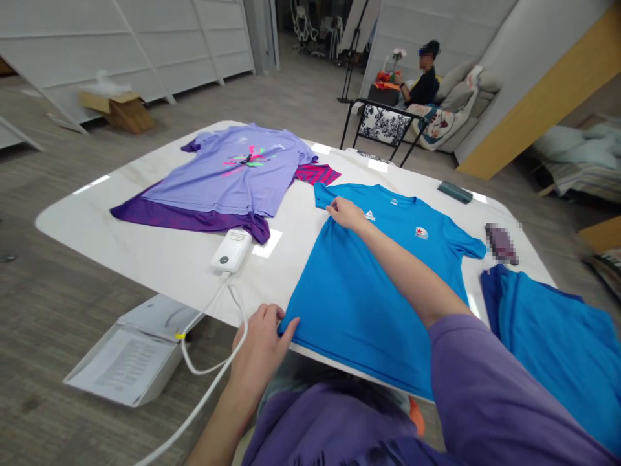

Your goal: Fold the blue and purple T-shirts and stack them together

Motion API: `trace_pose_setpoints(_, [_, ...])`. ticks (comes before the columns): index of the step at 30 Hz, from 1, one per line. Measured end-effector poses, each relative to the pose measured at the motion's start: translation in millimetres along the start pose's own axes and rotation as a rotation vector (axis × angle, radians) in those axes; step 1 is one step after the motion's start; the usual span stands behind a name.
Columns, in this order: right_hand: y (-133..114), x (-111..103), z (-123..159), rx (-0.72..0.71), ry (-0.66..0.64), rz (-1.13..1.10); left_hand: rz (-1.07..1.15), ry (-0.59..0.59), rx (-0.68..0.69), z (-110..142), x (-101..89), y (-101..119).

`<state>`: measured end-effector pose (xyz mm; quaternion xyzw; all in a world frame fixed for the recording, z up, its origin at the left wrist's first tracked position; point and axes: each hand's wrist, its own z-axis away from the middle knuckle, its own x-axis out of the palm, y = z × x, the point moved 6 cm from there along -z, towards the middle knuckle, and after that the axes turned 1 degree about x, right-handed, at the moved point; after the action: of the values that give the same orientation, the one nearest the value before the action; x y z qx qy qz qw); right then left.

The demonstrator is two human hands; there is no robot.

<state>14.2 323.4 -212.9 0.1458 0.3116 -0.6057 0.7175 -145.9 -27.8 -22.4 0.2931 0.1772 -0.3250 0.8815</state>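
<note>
A bright blue T-shirt (369,285) lies flat, front up, on the white table (160,252). My left hand (262,343) pinches the shirt's near left hem corner at the table's front edge. My right hand (345,213) reaches across the shirt and pinches the cloth at its left shoulder, beside the sleeve. Both hands are closed on the fabric.
A lilac T-shirt (233,178) lies on purple and pink garments at the far left. A white power bank (231,250) with a white cable rests beside it. More blue cloth (553,336) lies at the right, a dark case (455,191) at the back. A person sits on a sofa beyond; a white box (130,356) is on the floor.
</note>
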Motion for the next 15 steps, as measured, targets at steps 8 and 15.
trace_pose_setpoints(8, [-36, 20, -124, 0.24, 0.093, 0.036, 0.199, 0.03, 0.117, -5, 12.5, -2])
trace_pose_setpoints(15, [-18, 27, -166, 0.147, 0.082, -0.085, 0.579, 0.047, 0.127, -14, 19.4, 3])
